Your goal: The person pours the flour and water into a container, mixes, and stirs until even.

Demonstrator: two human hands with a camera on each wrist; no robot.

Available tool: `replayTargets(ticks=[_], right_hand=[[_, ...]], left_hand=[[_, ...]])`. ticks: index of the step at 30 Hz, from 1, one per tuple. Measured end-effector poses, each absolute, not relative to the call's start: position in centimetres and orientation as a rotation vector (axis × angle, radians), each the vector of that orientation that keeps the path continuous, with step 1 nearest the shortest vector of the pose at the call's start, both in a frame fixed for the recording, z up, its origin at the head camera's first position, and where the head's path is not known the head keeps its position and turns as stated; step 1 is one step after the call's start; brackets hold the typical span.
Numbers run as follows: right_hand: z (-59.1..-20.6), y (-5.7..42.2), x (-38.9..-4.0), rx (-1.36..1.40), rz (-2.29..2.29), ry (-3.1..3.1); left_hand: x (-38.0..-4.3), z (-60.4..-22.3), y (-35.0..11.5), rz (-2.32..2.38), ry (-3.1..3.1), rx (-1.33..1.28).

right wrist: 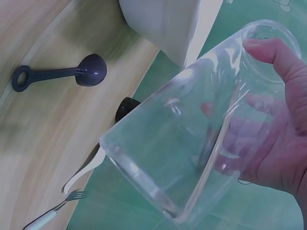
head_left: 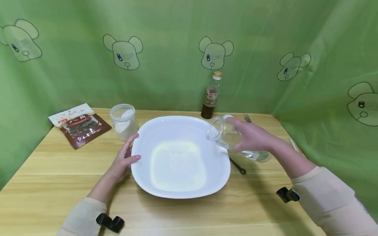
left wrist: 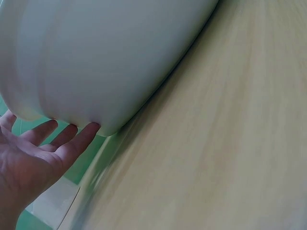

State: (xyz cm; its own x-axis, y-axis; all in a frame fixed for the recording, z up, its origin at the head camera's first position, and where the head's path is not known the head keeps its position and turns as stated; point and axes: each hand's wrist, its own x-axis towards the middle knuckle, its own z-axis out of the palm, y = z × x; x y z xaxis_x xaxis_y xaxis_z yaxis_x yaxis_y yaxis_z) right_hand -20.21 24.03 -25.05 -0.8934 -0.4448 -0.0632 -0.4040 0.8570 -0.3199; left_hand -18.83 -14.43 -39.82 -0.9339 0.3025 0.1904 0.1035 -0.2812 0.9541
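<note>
A white basin stands mid-table, lit inside. My left hand rests on its left side, thumb and forefinger at the rim; in the left wrist view the spread fingertips touch the outer wall. My right hand grips a clear jar of water near its neck. The jar lies tilted nearly on its side, its open mouth over the basin's right rim. Whether any water is flowing out, I cannot tell.
A dark scoop and a fork lie right of the basin, near a white handle. A sauce bottle stands behind. At the left are a tub of white powder and a brown spice packet.
</note>
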Motion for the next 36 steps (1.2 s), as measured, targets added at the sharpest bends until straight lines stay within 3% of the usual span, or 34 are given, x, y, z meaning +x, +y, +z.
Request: replayTargets(ticks=[36], right_hand=[[-24.1,22.7,-20.5,-0.72,-0.256,2.862]], left_hand=[[-18.8,-39.9,-14.4,2.368,1.797,0.538]])
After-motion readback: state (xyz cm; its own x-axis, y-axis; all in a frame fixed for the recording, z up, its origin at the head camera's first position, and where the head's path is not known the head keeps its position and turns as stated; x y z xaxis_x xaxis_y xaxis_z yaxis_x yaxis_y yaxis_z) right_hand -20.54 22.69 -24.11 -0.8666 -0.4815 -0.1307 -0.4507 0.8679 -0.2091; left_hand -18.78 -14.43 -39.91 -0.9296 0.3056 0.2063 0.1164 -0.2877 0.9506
